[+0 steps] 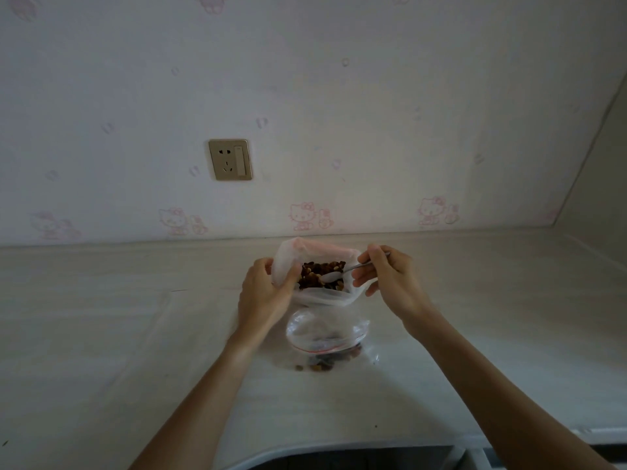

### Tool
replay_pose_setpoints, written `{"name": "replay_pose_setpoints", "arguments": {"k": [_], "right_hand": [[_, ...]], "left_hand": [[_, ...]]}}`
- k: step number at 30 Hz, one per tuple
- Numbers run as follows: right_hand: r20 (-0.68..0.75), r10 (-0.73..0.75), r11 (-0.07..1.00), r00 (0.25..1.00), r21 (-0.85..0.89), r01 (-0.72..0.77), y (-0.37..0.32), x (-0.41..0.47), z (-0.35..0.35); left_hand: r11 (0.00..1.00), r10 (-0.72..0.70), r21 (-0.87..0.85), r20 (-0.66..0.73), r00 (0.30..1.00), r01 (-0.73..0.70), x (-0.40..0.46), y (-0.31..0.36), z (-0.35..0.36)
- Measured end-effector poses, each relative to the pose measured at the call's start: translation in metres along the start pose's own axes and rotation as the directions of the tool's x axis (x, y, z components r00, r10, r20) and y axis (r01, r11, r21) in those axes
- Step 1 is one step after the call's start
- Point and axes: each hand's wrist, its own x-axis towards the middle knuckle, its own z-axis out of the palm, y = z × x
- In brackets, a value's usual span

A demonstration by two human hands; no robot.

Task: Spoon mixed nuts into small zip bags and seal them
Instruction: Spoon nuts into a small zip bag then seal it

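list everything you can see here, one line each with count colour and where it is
big bag: 1, translucent white, back of the counter, mouth open
mixed nuts: a heap, brown, inside the big bag
spoon: 1, silver, bowl in the nuts
small zip bag: 1, clear with red zip line, lying in front of the big bag, a few nuts in it
counter: 1, pale beige
wall socket: 1, gold, on the wall
left hand: 1, grips the big bag's left edge
right hand: 1, holds the spoon handle

Open nut bag (pixel 315 266), spoon (pixel 334 275) inside, small zip bag (pixel 325 329) maybe part-filled
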Motion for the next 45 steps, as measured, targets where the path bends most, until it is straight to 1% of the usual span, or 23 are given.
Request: {"name": "replay_pose_setpoints", "arguments": {"k": [5, 8, 10, 13, 15, 17, 19, 21, 26, 33, 38, 42, 45], "right_hand": [[-0.038, -0.060, 0.994, 0.998, -0.094, 0.056, 0.018, 0.012, 0.013], [-0.054, -0.036, 0.999, 0.998, -0.042, 0.034, 0.034, 0.013, 0.019], [-0.046, -0.034, 0.999, 0.998, -0.031, 0.032, 0.039, 0.014, 0.018], [-0.013, -0.101, 0.991, 0.995, -0.087, 0.099, 0.039, 0.015, 0.014], [-0.024, -0.151, 0.984, 0.988, -0.101, 0.148, 0.038, 0.014, 0.013], [-0.027, -0.166, 0.979, 0.986, -0.123, 0.161, 0.040, 0.013, 0.015], [0.011, -0.137, 0.981, 0.990, -0.138, 0.138, 0.041, 0.012, 0.019], [0.046, -0.088, 0.989, 0.995, -0.115, 0.093, 0.041, 0.012, 0.021], [-0.022, -0.064, 0.995, 0.998, -0.073, 0.062, 0.040, 0.015, 0.014], [0.149, 0.055, 0.998, 0.987, 0.001, -0.056, 0.043, 0.013, 0.016], [0.105, 0.115, 0.988, 0.988, 0.088, -0.124, 0.041, 0.012, 0.021], [0.057, 0.175, 0.954, 0.983, 0.236, -0.184, 0.035, 0.013, 0.014], [0.048, 0.187, 0.945, 0.981, 0.265, -0.193, 0.034, 0.013, 0.012]], "left_hand": [[0.996, 0.029, -0.082, 0.023, 0.999, -0.027, 0.000, -0.004, 0.007], [0.988, 0.062, -0.144, 0.020, 0.998, -0.058, -0.002, -0.005, 0.005], [0.982, 0.056, -0.182, 0.026, 0.998, -0.050, -0.002, -0.004, 0.005], [0.966, 0.034, -0.256, 0.038, 0.999, -0.024, -0.001, -0.004, 0.006], [0.955, 0.026, -0.295, 0.044, 0.999, -0.012, -0.001, -0.004, 0.005], [0.951, 0.030, -0.309, 0.048, 0.998, -0.013, -0.002, -0.004, 0.006], [0.947, 0.036, -0.321, 0.048, 0.998, -0.019, -0.003, -0.004, 0.005], [0.937, 0.040, -0.349, 0.071, 0.997, -0.012, -0.004, -0.002, 0.004], [0.908, 0.051, -0.418, 0.096, 0.994, -0.007, -0.006, 0.003, 0.001], [0.900, 0.069, -0.436, 0.131, 0.989, -0.005, -0.008, 0.008, 0.003], [0.887, 0.076, -0.461, 0.119, 0.990, -0.012, -0.008, 0.009, 0.002], [0.867, 0.063, -0.498, 0.120, 0.991, 0.005, -0.006, 0.008, 0.001], [0.849, 0.044, -0.528, 0.137, 0.990, 0.035, -0.006, 0.008, 0.000]]}}
